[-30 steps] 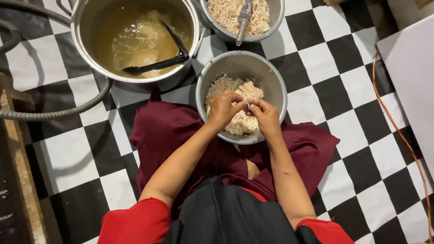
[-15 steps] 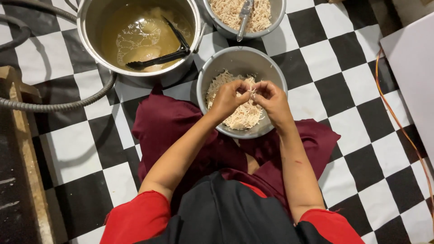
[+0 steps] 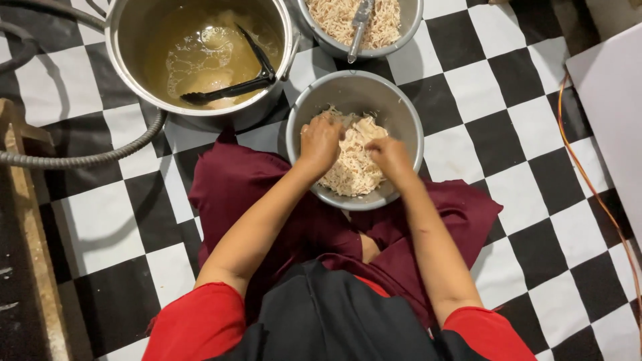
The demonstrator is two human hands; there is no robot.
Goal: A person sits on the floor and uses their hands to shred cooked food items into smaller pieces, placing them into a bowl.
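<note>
Both hands are down inside a round metal bowl (image 3: 401, 113) just above the middle of the frame, working in a heap of pale shredded meat (image 3: 354, 164). Left hand (image 3: 321, 140) lies knuckles-up on the upper left part of the heap, fingers curled into the shreds and grasping some of them. Right hand (image 3: 390, 155) sits just beside it on the right side of the heap, fingers bent down and closed on a clump. The heap fills the lower half of the bowl, under and between the two hands; the bowl stands on the black-and-white checkered floor (image 3: 515, 127), against a dark red cloth (image 3: 234, 180) spread over the person's lap.

At the upper left stands a large metal pot (image 3: 127, 53) of yellowish broth with black tongs (image 3: 231, 87) lying in it. At the top centre a second metal bowl (image 3: 408, 33) holds more shreds and a metal utensil (image 3: 358, 23). A grey ribbed hose (image 3: 87, 159) curves along the left, and an orange cable (image 3: 588, 180) runs down the right.
</note>
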